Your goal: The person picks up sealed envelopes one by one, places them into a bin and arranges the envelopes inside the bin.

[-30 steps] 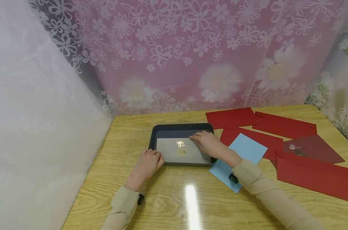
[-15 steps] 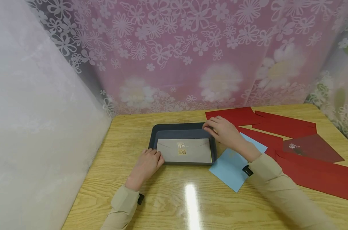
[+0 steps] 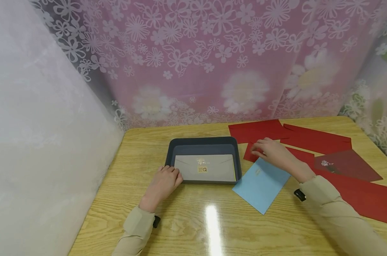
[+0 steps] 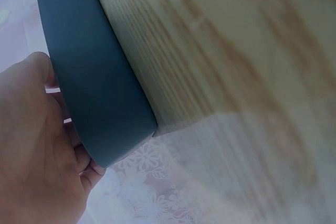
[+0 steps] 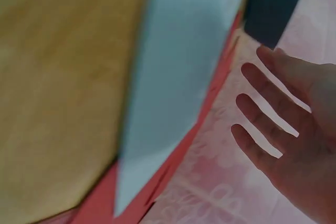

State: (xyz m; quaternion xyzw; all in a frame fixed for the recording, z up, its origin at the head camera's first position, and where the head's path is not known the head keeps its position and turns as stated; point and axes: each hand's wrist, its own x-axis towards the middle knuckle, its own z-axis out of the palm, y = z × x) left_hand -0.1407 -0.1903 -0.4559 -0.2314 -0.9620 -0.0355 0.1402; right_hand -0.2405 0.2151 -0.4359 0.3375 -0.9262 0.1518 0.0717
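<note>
At the near left corner of a dark blue-grey tray [image 3: 202, 141], my left hand [image 3: 161, 183] grips the rim. In the left wrist view its fingers [image 4: 79, 145] lie over the tray's wall [image 4: 100, 82]. A grey envelope [image 3: 187, 170] with gold print lies flat in the tray, a thin yellow edge showing along its right side. My right hand [image 3: 278, 156] holds nothing and hovers above the far end of a light blue envelope [image 3: 259, 186] with a small faint mark. The right wrist view shows its fingers [image 5: 262, 119] spread and relaxed, apart from the blue envelope.
Several red envelopes [image 3: 257, 131] overlap on the right side of the wooden table [image 3: 180, 220], the blue one partly over one of them. A darker red one [image 3: 350, 165] bears a pale flower print. A flowered curtain [image 3: 193, 64] hangs behind; a pale sheet [image 3: 46, 124] stands left.
My right hand has left the grey envelope and moved right, out of the tray to over the blue envelope. The grey envelope lies lower and flatter. My left hand has stayed put.
</note>
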